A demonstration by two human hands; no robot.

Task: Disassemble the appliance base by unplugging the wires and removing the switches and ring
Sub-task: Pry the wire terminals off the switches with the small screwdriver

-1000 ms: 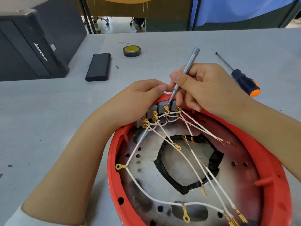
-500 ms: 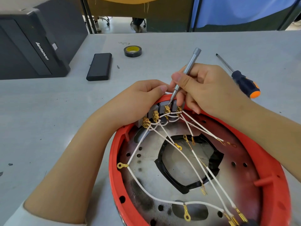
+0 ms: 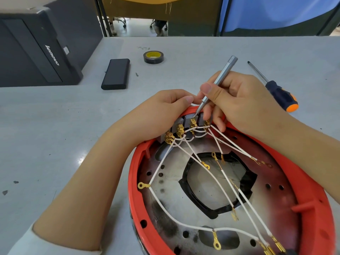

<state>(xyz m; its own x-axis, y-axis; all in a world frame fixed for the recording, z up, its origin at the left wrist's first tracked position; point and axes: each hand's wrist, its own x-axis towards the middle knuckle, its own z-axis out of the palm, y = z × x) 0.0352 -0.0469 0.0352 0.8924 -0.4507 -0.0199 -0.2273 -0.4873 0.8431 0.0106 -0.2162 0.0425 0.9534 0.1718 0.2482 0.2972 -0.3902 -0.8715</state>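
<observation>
The round red appliance base (image 3: 312, 214) lies open side up in front of me, with a metal plate and a black ring (image 3: 185, 183) round its middle hole. Grey switches (image 3: 188, 120) sit in a row at the far rim, with white wires (image 3: 228, 179) plugged in by brass terminals (image 3: 193, 123). My left hand (image 3: 161, 115) grips the rim and the switch block from the left. My right hand (image 3: 242, 105) holds a slim silver screwdriver (image 3: 220, 78) like a pen, its tip on a terminal of a middle switch.
A blue and orange screwdriver (image 3: 281, 96) lies on the grey table right of my right hand. A black power bank (image 3: 116, 74), a roll of black tape (image 3: 153, 57) and a small screw (image 3: 137, 74) lie further back. A black computer case (image 3: 36, 50) stands at the far left.
Both hands keep their hold. The silver screwdriver's tip has shifted only slightly on the switch terminals, and the view has moved a little.
</observation>
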